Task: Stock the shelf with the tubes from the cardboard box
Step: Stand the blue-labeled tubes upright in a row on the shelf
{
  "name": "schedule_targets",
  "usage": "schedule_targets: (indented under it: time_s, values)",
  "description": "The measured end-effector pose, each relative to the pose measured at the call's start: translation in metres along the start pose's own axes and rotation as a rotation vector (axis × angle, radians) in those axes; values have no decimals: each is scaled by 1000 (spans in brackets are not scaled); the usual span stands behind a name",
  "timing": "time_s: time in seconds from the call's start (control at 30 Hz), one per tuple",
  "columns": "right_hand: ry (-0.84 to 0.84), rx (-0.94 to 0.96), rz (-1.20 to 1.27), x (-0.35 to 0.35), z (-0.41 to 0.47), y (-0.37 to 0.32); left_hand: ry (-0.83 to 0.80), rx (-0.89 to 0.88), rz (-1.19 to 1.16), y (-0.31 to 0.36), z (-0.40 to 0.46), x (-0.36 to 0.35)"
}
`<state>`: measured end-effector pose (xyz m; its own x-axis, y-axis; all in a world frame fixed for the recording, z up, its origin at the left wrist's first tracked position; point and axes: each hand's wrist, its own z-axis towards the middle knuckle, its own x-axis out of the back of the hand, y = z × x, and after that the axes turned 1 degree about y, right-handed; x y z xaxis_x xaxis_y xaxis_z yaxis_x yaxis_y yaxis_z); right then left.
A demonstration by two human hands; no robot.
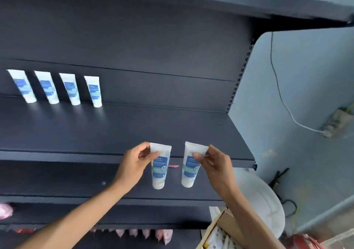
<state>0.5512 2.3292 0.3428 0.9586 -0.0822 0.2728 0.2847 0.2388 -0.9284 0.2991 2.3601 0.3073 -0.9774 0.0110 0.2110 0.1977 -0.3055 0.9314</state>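
Holding one white tube in each of the two hands, in front of the dark shelf (134, 130).
The left hand (134, 162) pinches the crimped top of the left tube (160, 169); the right hand (214, 162) pinches the right tube (190, 169) the same way, caps hanging down, the two well apart. Four more tubes (57, 88) stand in a row at the shelf's back left. The cardboard box (216, 231) sits open at lower right.

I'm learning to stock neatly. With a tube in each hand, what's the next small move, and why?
Probably carry both tubes up and back to stand them right of the row of four tubes. The left hand and right hand each pinch a tube by its crimped end, and the shelf there is bare.
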Motion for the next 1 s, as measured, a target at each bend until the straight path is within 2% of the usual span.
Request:
schedule_targets:
  time_s: [0.2, 0.57, 0.7, 1.0]
  values:
    - [-10, 23, 42, -51, 55, -28, 105, -48, 17, 5, 43, 65]
    - [35, 49, 6, -144, 133, -64, 129, -102, 36, -18, 125, 163]
    - [67, 30, 37, -172, 151, -62, 145, -86, 41, -33, 150, 190]
    - [101, -11, -81, -213, 195, -53, 157, 16, 44, -66, 197, 216]
